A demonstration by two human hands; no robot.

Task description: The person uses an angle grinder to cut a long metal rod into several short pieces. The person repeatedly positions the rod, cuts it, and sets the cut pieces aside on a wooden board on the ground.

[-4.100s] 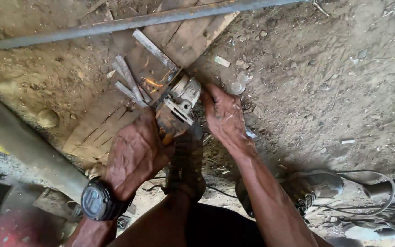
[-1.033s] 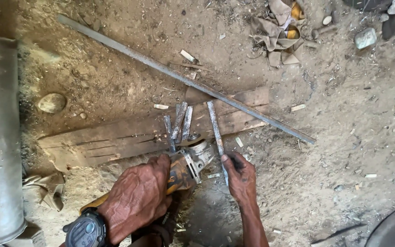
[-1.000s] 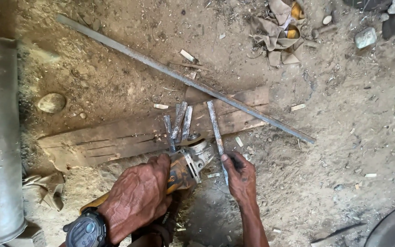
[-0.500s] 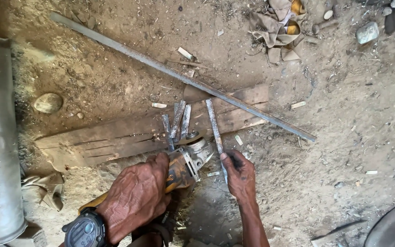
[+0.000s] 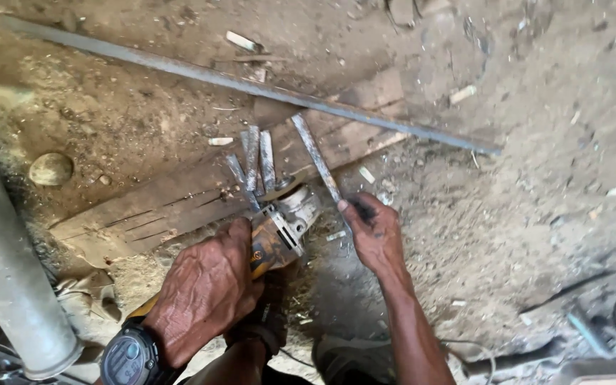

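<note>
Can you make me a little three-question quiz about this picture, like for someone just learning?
1. True or false: the left hand grips the yellow-and-grey angle grinder.
2. What does the right hand hold? A) flat grey metal strip B) round stone C) rope
3. Fill in: the short cut metal pieces lie on a worn wooden ____.

Key: 1 true; 2 A; 3 plank.

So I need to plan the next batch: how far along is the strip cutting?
Done: three short metal pieces lie cut on the wooden plank. In hand: the left hand grips the angle grinder while the right hand steadies a flat strip. Left: the long bar lies uncut.
</note>
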